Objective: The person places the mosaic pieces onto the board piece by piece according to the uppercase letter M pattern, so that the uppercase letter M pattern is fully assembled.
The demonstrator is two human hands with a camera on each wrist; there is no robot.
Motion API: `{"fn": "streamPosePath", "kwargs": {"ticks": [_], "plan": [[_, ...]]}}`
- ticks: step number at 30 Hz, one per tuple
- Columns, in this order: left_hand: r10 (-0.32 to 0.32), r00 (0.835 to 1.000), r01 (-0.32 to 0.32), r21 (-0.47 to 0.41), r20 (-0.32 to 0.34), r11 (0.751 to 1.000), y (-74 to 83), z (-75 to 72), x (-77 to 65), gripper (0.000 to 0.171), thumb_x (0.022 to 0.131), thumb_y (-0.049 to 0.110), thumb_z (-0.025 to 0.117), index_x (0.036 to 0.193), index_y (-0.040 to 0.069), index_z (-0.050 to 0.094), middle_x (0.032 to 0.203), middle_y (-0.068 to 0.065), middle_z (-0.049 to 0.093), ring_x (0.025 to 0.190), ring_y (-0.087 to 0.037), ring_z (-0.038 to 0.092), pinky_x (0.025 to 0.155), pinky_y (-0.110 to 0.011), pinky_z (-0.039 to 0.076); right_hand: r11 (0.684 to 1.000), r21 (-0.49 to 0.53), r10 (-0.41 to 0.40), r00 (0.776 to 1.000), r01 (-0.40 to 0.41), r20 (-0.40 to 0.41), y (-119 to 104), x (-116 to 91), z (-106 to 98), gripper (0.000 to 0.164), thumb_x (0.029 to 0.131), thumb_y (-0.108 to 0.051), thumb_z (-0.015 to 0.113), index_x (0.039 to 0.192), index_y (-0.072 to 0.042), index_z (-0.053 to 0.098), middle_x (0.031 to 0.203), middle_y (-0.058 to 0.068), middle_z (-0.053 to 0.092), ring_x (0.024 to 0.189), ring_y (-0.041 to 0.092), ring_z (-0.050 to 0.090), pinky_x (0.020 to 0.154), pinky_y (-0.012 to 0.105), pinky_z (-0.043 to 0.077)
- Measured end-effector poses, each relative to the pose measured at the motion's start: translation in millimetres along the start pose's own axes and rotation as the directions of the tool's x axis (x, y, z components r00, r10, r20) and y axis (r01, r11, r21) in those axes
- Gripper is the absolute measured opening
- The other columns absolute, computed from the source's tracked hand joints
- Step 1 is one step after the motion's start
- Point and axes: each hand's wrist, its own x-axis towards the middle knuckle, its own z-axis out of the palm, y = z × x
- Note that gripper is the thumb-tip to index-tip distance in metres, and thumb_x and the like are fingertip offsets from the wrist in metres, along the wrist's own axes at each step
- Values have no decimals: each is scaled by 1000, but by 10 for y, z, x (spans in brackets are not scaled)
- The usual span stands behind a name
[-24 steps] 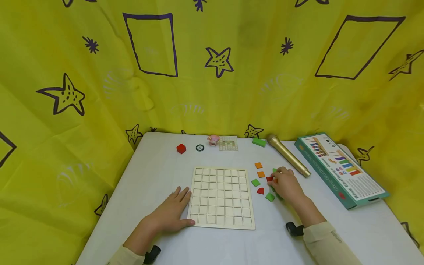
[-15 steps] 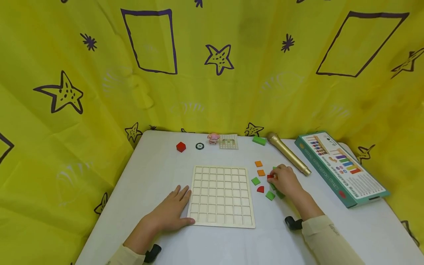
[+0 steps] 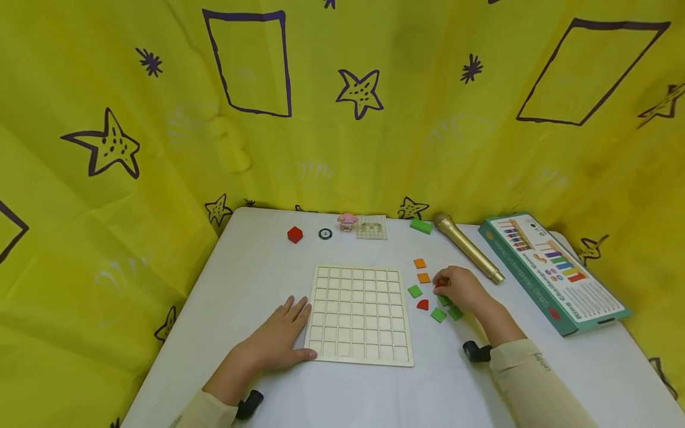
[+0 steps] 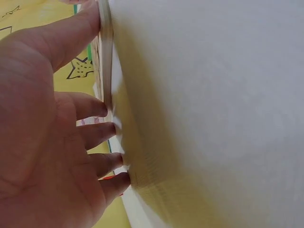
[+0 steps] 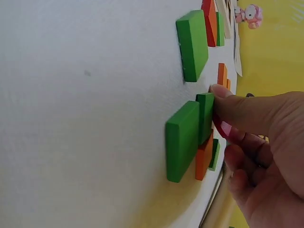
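Observation:
My left hand (image 3: 275, 339) lies with fingers spread along the left side of a pale gridded board (image 3: 358, 315). Its thumb touches the board's near left corner, and the left wrist view shows the fingertips low beside the edge. To the right of the board, my right hand (image 3: 464, 291) pinches a red piece (image 5: 222, 127) between thumb and fingers, partly hidden by them. Right at the thumb are a green tile (image 5: 205, 116) and a second, nearer green block (image 5: 182, 142). An orange tile (image 5: 204, 159) shows just beyond them.
Near the board lie a red quarter-round piece (image 3: 423, 305), an orange square (image 3: 420, 263) and a green square (image 3: 414, 291). Farther back are a red die-like block (image 3: 295, 235), pink figurine (image 3: 347, 222), patterned card (image 3: 371, 227), green block (image 3: 421, 226), gold microphone (image 3: 468, 248) and game box (image 3: 553, 273).
The fingers of my right hand have closed on the red piece, lifting and tilting it slightly among the tiles. My left hand stays at the board's edge. The head view has shifted slightly.

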Motion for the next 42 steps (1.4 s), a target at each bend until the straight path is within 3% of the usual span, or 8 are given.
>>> {"fn": "streamPosePath", "kwargs": {"ticks": [7,10,16,24,31,42], "plan": [[0,1000,0,18,31,1000,36,-65,16,98,87,59,70,156,0,33,165,-14,24,151,-42,13,120,-52,21,998,-42,-45,998,47,33,-54,10,-42,8,89,-5,75,87,-7,67,77,1,60,72,19,52,67,34,45],[-2,999,1,22,42,1000,33,-58,12,99,86,59,71,156,0,33,164,-14,24,151,-42,13,120,-52,21,999,-32,-38,999,39,37,-100,22,-62,5,91,-5,73,95,-6,69,82,3,62,75,21,54,68,34,48],[-1,1000,0,27,30,1000,22,-56,14,100,86,60,71,156,0,32,165,-14,23,151,-42,13,120,-52,22,998,17,-63,998,62,25,-287,68,-94,15,94,-7,69,109,-3,71,91,6,65,82,24,56,72,36,50],[-7,999,6,29,36,1000,28,-34,21,101,85,61,71,156,0,32,165,-14,24,151,-41,13,119,-53,23,992,83,-102,993,98,51,-491,219,-6,5,95,-9,68,98,-6,68,86,0,66,80,18,59,75,37,51],[-28,999,26,36,47,999,59,-48,19,101,84,62,71,156,2,32,165,-12,23,152,-40,13,119,-52,23,982,125,-152,985,142,77,-724,345,39,7,93,-9,71,97,-6,67,85,1,64,79,19,56,71,33,50],[-31,999,30,17,44,999,63,-49,14,101,84,61,72,156,2,34,165,-12,24,152,-40,13,119,-53,24,975,174,-158,983,140,97,-1086,516,172,7,91,-10,72,94,-8,66,84,1,64,76,18,56,69,32,48]]}}
